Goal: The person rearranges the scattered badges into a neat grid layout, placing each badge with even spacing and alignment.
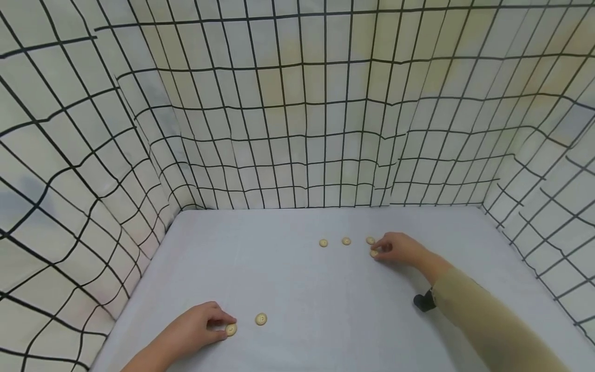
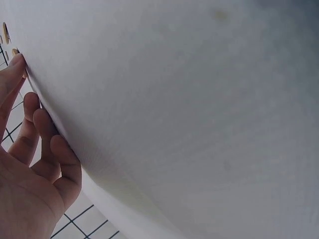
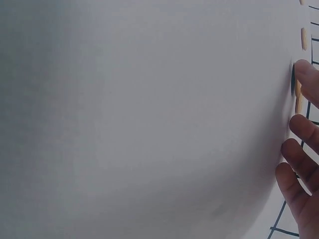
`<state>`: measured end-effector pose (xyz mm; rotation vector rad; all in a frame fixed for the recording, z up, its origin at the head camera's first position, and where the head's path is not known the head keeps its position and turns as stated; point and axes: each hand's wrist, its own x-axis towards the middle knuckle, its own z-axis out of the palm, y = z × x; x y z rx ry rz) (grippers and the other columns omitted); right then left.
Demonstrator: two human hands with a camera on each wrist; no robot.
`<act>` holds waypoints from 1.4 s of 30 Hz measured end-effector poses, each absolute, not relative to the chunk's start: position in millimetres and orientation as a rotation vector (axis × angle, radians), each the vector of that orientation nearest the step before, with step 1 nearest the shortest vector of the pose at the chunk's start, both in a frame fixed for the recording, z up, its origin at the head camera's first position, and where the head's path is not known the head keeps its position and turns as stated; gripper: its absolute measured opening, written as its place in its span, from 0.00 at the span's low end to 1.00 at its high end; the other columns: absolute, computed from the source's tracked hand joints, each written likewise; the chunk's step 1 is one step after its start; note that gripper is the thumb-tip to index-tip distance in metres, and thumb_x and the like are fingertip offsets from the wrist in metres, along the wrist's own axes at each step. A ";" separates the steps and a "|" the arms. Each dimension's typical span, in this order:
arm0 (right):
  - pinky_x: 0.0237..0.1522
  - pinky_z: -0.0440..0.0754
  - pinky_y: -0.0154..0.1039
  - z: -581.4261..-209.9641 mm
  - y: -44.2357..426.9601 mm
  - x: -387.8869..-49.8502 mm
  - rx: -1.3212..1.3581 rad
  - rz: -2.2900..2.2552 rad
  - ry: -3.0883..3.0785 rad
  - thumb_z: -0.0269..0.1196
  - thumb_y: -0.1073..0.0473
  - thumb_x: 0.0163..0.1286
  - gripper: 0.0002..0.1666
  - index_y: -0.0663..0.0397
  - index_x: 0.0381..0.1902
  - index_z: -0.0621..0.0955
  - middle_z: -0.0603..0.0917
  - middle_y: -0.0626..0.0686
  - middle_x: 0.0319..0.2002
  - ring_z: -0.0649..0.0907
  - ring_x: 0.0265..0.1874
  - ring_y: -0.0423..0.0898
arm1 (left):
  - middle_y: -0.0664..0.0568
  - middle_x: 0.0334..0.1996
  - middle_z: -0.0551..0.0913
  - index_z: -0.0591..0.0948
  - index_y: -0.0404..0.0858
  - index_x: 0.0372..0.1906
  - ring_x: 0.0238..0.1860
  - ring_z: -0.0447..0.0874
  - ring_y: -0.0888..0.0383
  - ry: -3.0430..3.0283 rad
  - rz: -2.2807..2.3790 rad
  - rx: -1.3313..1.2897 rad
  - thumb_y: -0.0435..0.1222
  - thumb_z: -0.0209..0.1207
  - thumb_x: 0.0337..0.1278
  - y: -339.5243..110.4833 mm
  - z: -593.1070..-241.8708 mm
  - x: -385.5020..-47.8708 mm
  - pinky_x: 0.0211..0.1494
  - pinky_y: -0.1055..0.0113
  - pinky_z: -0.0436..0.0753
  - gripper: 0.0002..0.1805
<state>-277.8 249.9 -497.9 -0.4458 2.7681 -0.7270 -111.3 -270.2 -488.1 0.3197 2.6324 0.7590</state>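
Note:
Several small round, cream-coloured buttons lie on the white tabletop. At the near left, my left hand pinches one button between thumb and fingertips. Just right of it lies another button, untouched. Farther back on the right, my right hand pinches a button at the table surface. Behind that one, a row holds a left button, a middle button and a right button. Both wrist views show the fingertips low against the table, partly covering the pinched buttons.
White walls with a black grid rise behind the table and along both sides. The white tabletop runs back to the rear wall. A black object sits at the right sleeve's cuff.

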 end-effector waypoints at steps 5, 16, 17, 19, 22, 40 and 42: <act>0.39 0.75 0.41 -495.7 246.1 -274.9 -0.501 -0.766 2.767 0.73 0.53 0.60 0.18 0.45 0.49 0.87 0.79 0.44 0.33 0.76 0.35 0.44 | 0.64 0.32 0.76 0.88 0.57 0.41 0.32 0.68 0.64 2.641 0.757 0.317 0.45 0.73 0.50 -268.6 -485.2 -111.0 0.36 0.69 0.71 0.12; 0.39 0.76 0.40 -488.6 202.0 -264.9 -0.640 -0.802 2.684 0.73 0.53 0.61 0.18 0.42 0.50 0.88 0.80 0.42 0.34 0.77 0.35 0.43 | 0.63 0.32 0.76 0.88 0.55 0.42 0.32 0.68 0.65 2.637 0.775 0.332 0.48 0.73 0.48 -269.6 -486.9 -111.4 0.36 0.69 0.69 0.14; 0.39 0.77 0.40 -489.0 196.2 -264.2 -0.650 -0.807 2.674 0.73 0.52 0.60 0.18 0.41 0.49 0.88 0.80 0.41 0.35 0.77 0.35 0.42 | 0.63 0.32 0.76 0.88 0.55 0.42 0.32 0.67 0.65 2.633 0.779 0.333 0.48 0.73 0.48 -269.9 -487.3 -111.5 0.35 0.69 0.69 0.14; 0.39 0.76 0.40 -489.9 183.9 -262.6 -0.669 -0.806 2.662 0.74 0.52 0.60 0.17 0.39 0.49 0.88 0.80 0.40 0.34 0.77 0.35 0.42 | 0.63 0.32 0.76 0.88 0.55 0.42 0.32 0.67 0.65 2.632 0.777 0.349 0.49 0.73 0.48 -270.7 -488.1 -111.5 0.35 0.69 0.69 0.13; 0.38 0.76 0.39 -491.4 164.2 -260.9 -0.707 -0.783 2.649 0.74 0.51 0.59 0.18 0.37 0.48 0.88 0.79 0.38 0.34 0.77 0.35 0.41 | 0.63 0.31 0.76 0.88 0.55 0.41 0.31 0.67 0.67 2.637 0.776 0.378 0.49 0.73 0.48 -271.2 -488.1 -111.5 0.34 0.69 0.69 0.13; 0.39 0.73 0.29 -486.9 41.3 -228.3 -1.130 -0.653 2.446 0.75 0.48 0.57 0.18 0.35 0.47 0.89 0.79 0.35 0.34 0.75 0.33 0.34 | 0.65 0.31 0.76 0.89 0.55 0.40 0.31 0.68 0.67 2.681 0.780 0.431 0.46 0.73 0.48 -268.1 -484.7 -109.7 0.35 0.69 0.70 0.11; 0.39 0.72 0.28 -487.7 31.7 -224.3 -1.186 -0.630 2.423 0.75 0.48 0.59 0.17 0.36 0.48 0.89 0.79 0.35 0.34 0.74 0.33 0.33 | 0.65 0.31 0.76 0.89 0.55 0.40 0.30 0.67 0.67 2.682 0.785 0.434 0.46 0.73 0.48 -268.8 -485.4 -109.0 0.34 0.69 0.70 0.11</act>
